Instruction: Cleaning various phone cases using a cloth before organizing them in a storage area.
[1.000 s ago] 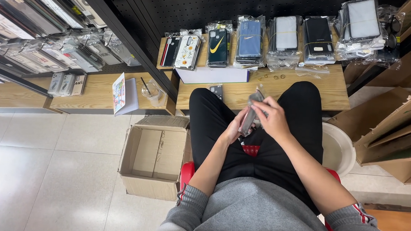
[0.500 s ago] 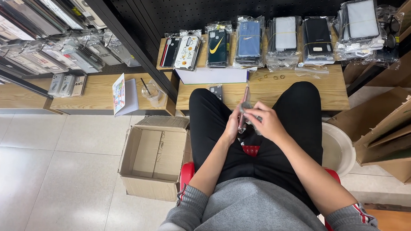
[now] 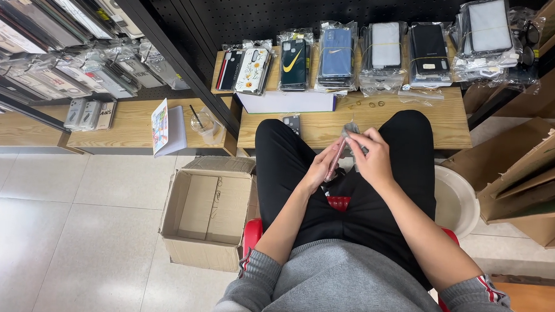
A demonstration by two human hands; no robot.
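Head view: the person sits on a red stool (image 3: 252,232) facing a low wooden table (image 3: 456,124). The left hand (image 3: 320,168) and right hand (image 3: 372,156) meet above the lap, just off the table's near edge. Both grips are closed on a thin pinkish phone case (image 3: 337,158), held edge-up between them; the right fingers (image 3: 358,141) also pinch a clear wrapper (image 3: 352,129) at its top end. Bundled phone cases (image 3: 335,58) line the table's far edge, against a black pegboard (image 3: 310,9). An open cardboard box (image 3: 209,212) stands on the floor at the person's left; a white bucket (image 3: 457,200) stands at the right.
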